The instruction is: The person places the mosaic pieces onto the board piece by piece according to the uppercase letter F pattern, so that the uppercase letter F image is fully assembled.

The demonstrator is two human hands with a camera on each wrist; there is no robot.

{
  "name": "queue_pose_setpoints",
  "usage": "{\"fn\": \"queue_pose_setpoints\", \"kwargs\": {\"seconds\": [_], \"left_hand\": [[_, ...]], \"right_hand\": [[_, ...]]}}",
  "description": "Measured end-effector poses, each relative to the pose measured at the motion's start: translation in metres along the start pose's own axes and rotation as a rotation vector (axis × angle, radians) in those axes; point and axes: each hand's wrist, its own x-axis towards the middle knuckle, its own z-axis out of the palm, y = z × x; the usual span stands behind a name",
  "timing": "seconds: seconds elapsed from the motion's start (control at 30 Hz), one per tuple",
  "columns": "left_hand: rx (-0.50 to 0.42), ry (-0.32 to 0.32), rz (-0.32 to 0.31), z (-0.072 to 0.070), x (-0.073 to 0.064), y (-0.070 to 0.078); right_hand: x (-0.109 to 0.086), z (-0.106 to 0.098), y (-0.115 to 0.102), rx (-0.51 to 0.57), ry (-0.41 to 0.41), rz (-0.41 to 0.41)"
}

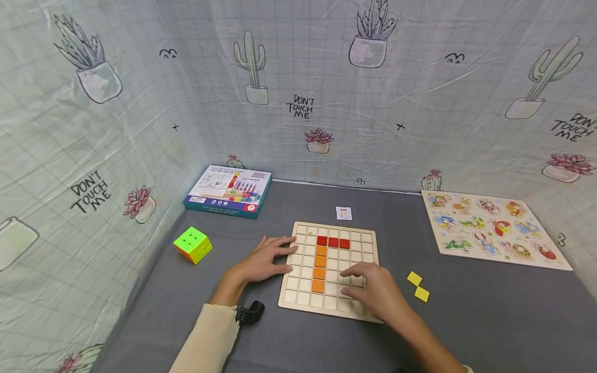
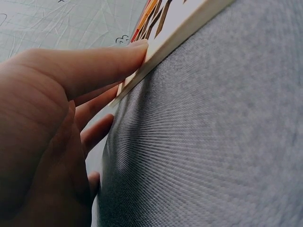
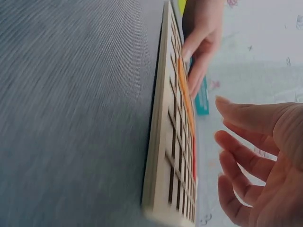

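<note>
A square wooden grid board [image 1: 303, 299] lies on the grey cloth. Three red tiles [image 1: 333, 242] form a row near its top, and a column of several orange tiles [image 1: 319, 272] runs down from the left one. My left hand [image 1: 266, 260] rests at the board's left edge, fingers spread and fairly straight, fingertips on the rim. Over the right part of the board hovers my right hand [image 1: 373, 287], thumb and forefinger apart with a gap between them. In the right wrist view that hand [image 3: 260, 156] shows loosely bent fingers holding nothing.
Two yellow tiles [image 1: 418, 286] lie right of the board. Behind it is a small printed pattern card [image 1: 343, 213]. A puzzle cube [image 1: 193, 244] and a boxed toy set [image 1: 227, 191] stand at left; an insect puzzle board [image 1: 494, 228] lies at far right. Patterned curtains [image 1: 326, 114] enclose the table.
</note>
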Motion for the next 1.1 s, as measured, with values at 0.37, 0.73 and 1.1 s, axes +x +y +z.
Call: {"fn": "queue_pose_setpoints", "kwargs": {"seconds": [0.37, 0.73, 1.1], "left_hand": [[-0.005, 0.005, 0.009, 0.001, 0.0, -0.002], [0.005, 0.003, 0.004, 0.002, 0.0, 0.0], [-0.009, 0.003, 0.011, 0.001, 0.0, -0.001]], "right_hand": [[-0.018, -0.017, 0.036, -0.054, 0.031, 0.043], [-0.03, -0.043, 0.089, -0.157, 0.104, 0.07], [-0.03, -0.052, 0.113, -0.251, 0.082, 0.125]]}}
